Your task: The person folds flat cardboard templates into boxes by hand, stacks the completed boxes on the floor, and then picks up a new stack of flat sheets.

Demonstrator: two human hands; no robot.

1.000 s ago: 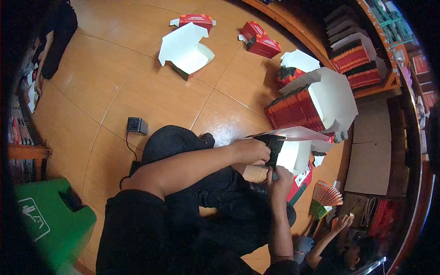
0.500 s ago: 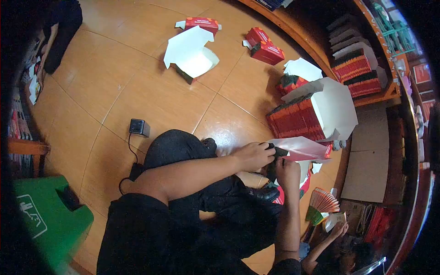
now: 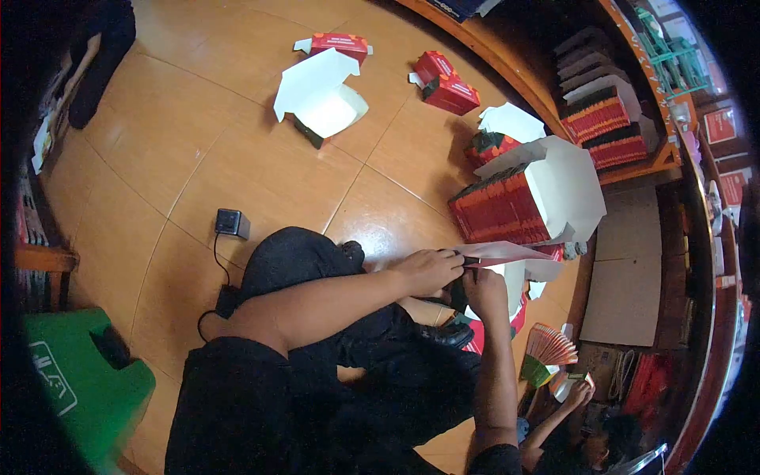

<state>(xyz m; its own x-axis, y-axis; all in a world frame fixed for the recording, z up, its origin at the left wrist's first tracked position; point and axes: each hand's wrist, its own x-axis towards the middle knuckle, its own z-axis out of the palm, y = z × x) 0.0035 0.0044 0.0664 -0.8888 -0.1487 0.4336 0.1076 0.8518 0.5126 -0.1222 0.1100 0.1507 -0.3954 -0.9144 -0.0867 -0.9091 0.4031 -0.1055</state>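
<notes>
My left hand (image 3: 431, 271) is closed on the near edge of a thin carton box (image 3: 507, 252), its pale inner side showing. My right hand (image 3: 484, 291) pinches the same edge close beside it, fingers bent and partly hidden. The carton is held above my crossed legs, seen nearly edge-on. Beneath my right hand lies more red and white carton (image 3: 514, 289), partly covered by my arm. A tall stack of red cartons (image 3: 499, 210) with a white flap raised stands just beyond the held one.
An open white box (image 3: 324, 99) and red boxes (image 3: 451, 93) lie on the tiled floor. A black cube with a cable (image 3: 232, 223) sits left. A green plastic stool (image 3: 87, 380) is lower left. Another person's hand (image 3: 580, 393) holds a small carton at lower right. Shelves (image 3: 633, 166) line the right.
The carton in my hands has tilted to a thinner, more edge-on view, and my hands have come closer together. The whole view has shifted slightly. The other person's hand has tilted its carton.
</notes>
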